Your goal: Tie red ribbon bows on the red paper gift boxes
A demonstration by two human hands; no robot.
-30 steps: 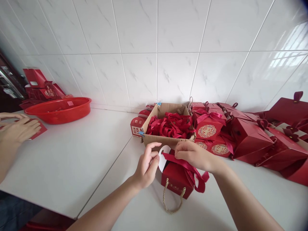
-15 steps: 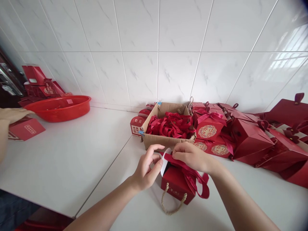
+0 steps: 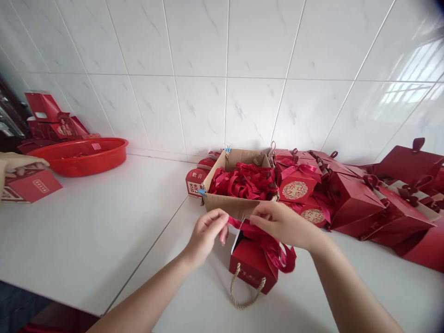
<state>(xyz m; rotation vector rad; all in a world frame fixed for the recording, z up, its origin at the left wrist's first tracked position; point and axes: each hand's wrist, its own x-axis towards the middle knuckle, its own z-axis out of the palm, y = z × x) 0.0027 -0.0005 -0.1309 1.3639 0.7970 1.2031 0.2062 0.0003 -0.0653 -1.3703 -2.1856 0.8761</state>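
A small red gift box (image 3: 252, 264) with a beige rope handle (image 3: 244, 289) stands on the white counter (image 3: 104, 231) in front of me. A red ribbon (image 3: 274, 247) runs across its top and loops down its right side. My left hand (image 3: 205, 233) pinches the ribbon's left end just above the box. My right hand (image 3: 280, 223) pinches the ribbon a little to the right, over the box's top. A white flap of the box shows between the two hands.
A cardboard box (image 3: 233, 205) full of red ribbons sits behind my hands. Several red gift boxes (image 3: 354, 199) are piled to the right. A red basin (image 3: 79, 156) stands at far left. Another person's hand (image 3: 21, 162) rests on a red box (image 3: 29, 185).
My left hand has closed its fingers onto the ribbon's end, and the white flap is now mostly hidden. The other person's hand has lifted a red box upright at far left.
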